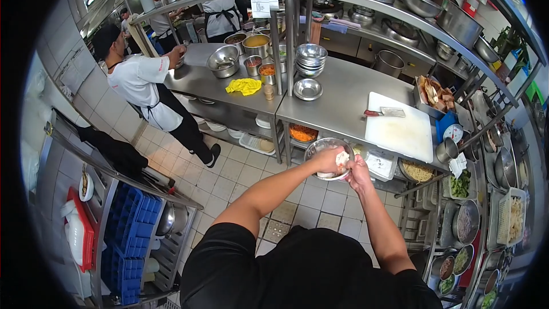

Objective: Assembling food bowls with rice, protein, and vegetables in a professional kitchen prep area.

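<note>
A round metal bowl point(313, 150) is in front of me, just off the near edge of the steel counter. My left hand point(328, 161) reaches into it, fingers curled around whitish food point(343, 159) with a small orange-red bit on it; its fingertips are partly hidden. My right hand point(359, 174) grips the bowl's right rim. Beyond the bowl, a white cutting board point(394, 134) lies on the counter, and a cleaver point(392, 112) with a red handle rests on its far part.
Stacked metal bowls point(311, 57) stand on the steel counter point(343, 94). Below it sit a container of shredded orange food point(303, 133) and a bowl of noodles point(417, 171). At left a co-worker point(140, 74) stands by another counter. Blue crates point(131, 217) fill a rack nearby.
</note>
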